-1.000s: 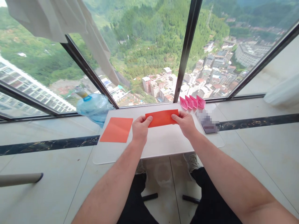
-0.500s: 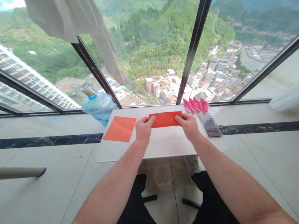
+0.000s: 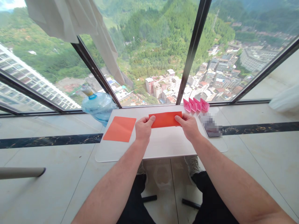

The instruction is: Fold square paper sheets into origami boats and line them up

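A folded strip of orange-red paper is stretched level between both hands, over the white table. My left hand pinches its left end, thumb on top and fingers underneath. At the opposite end, my right hand grips the paper the same way. A flat orange paper sheet lies on the table to the left of my left hand. Beyond my right hand, several pink folded paper pieces stand in a row at the far right of the table.
The low white table stands against a large window. A phone-like item, partly blurred out, lies at its right side. A blue water jug is behind the left corner. A grey pole juts in at the left.
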Action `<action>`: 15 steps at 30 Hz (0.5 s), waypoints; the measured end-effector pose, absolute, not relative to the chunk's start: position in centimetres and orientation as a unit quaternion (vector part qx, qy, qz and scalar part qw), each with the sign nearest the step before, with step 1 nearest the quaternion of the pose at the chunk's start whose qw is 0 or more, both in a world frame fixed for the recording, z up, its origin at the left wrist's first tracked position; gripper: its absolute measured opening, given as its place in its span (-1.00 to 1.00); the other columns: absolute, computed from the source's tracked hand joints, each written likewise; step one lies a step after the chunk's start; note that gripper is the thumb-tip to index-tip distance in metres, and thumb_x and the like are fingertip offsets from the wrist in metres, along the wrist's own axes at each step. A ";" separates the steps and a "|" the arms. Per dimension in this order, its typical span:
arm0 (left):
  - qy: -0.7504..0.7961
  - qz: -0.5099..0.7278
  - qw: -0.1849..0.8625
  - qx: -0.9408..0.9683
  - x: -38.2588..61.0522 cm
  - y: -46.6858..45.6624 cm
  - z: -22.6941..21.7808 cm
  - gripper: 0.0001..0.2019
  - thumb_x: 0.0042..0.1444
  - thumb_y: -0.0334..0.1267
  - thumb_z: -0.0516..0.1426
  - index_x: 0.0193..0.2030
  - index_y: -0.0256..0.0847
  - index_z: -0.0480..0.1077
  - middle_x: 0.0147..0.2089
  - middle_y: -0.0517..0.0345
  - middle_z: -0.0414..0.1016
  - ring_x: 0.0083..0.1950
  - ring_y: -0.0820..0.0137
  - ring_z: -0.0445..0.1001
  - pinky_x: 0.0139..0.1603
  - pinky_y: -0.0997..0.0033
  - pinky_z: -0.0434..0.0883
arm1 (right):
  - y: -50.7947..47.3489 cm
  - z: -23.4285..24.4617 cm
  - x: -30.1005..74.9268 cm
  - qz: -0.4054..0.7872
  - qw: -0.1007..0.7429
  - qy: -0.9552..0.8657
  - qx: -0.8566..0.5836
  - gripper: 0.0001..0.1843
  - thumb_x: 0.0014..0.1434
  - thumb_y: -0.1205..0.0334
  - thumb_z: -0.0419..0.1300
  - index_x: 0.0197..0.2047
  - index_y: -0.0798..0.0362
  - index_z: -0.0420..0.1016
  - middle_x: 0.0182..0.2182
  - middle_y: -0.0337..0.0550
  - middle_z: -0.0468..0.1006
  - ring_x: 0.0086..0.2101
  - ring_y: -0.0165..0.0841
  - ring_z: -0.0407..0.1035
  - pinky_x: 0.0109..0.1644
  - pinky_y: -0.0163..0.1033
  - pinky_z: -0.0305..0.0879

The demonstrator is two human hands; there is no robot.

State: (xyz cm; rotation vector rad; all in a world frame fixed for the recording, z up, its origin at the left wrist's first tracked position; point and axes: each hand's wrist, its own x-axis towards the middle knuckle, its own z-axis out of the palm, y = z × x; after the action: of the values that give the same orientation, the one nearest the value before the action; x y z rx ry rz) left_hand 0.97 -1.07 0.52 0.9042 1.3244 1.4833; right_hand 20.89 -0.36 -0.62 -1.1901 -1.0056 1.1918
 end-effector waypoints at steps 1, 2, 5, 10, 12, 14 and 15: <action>0.538 0.603 0.460 0.369 0.9 -1.1 0.5 -0.69 -0.10 -0.03 0.37 -0.50 -0.25 0.51 -0.51 0.23 0.43 -0.42 0.47 0.33 -0.34 0.45 0.29 | -0.4 -0.6 20.9 0.507 0.557 -0.425 -0.502 -0.65 -0.05 -0.05 0.45 -0.34 0.06 0.61 -0.43 -0.17 0.59 -0.38 -0.33 0.44 -0.28 -0.22 0.41; 0.538 0.603 0.458 0.370 0.9 -1.0 0.4 -0.69 -0.10 -0.03 0.37 -0.50 -0.25 0.51 -0.52 0.24 0.42 -0.42 0.48 0.33 -0.34 0.46 0.29 | -0.4 -0.6 20.9 0.508 0.558 -0.425 -0.500 -0.66 -0.05 -0.04 0.45 -0.34 0.06 0.61 -0.43 -0.17 0.58 -0.39 -0.33 0.44 -0.28 -0.22 0.40; 0.538 0.604 0.456 0.370 0.9 -1.0 0.3 -0.70 -0.09 -0.04 0.37 -0.51 -0.24 0.50 -0.53 0.25 0.39 -0.43 0.49 0.30 -0.35 0.46 0.27 | -0.4 -0.6 20.9 0.512 0.559 -0.425 -0.495 -0.67 -0.03 -0.02 0.45 -0.34 0.05 0.62 -0.44 -0.18 0.58 -0.40 -0.34 0.43 -0.29 -0.22 0.39; 0.540 0.605 0.456 0.367 0.9 -1.1 0.4 -0.69 -0.09 -0.03 0.38 -0.52 -0.25 0.49 -0.52 0.25 0.39 -0.42 0.50 0.28 -0.35 0.47 0.26 | -0.3 -0.7 20.9 0.507 0.557 -0.429 -0.499 -0.67 -0.02 -0.03 0.45 -0.32 0.05 0.63 -0.44 -0.18 0.58 -0.40 -0.34 0.42 -0.29 -0.22 0.39; 0.541 0.605 0.455 0.366 0.9 -1.1 0.4 -0.69 -0.09 -0.04 0.38 -0.52 -0.25 0.48 -0.53 0.26 0.37 -0.43 0.50 0.27 -0.36 0.47 0.25 | -0.3 -0.8 21.0 0.507 0.558 -0.430 -0.498 -0.67 -0.03 -0.03 0.45 -0.32 0.05 0.63 -0.44 -0.17 0.58 -0.40 -0.34 0.43 -0.28 -0.21 0.40; 0.540 0.604 0.455 0.368 0.9 -1.1 0.4 -0.69 -0.09 -0.04 0.38 -0.52 -0.24 0.48 -0.53 0.27 0.36 -0.43 0.51 0.26 -0.36 0.47 0.25 | -0.3 -0.8 21.0 0.507 0.558 -0.430 -0.497 -0.66 -0.03 -0.04 0.45 -0.32 0.06 0.63 -0.44 -0.17 0.57 -0.40 -0.33 0.43 -0.28 -0.20 0.41; 0.540 0.604 0.455 0.368 0.9 -1.1 0.4 -0.69 -0.09 -0.04 0.38 -0.52 -0.24 0.48 -0.53 0.27 0.36 -0.43 0.51 0.26 -0.36 0.47 0.25 | -0.3 -0.8 21.0 0.507 0.559 -0.429 -0.496 -0.66 -0.03 -0.04 0.45 -0.32 0.06 0.63 -0.45 -0.17 0.57 -0.40 -0.33 0.43 -0.28 -0.20 0.41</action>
State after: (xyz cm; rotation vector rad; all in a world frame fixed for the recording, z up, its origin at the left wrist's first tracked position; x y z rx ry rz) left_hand 0.87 -1.07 0.43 0.9089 1.3331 1.4903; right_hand 20.97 -0.34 -0.75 -1.1695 -1.0125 1.1960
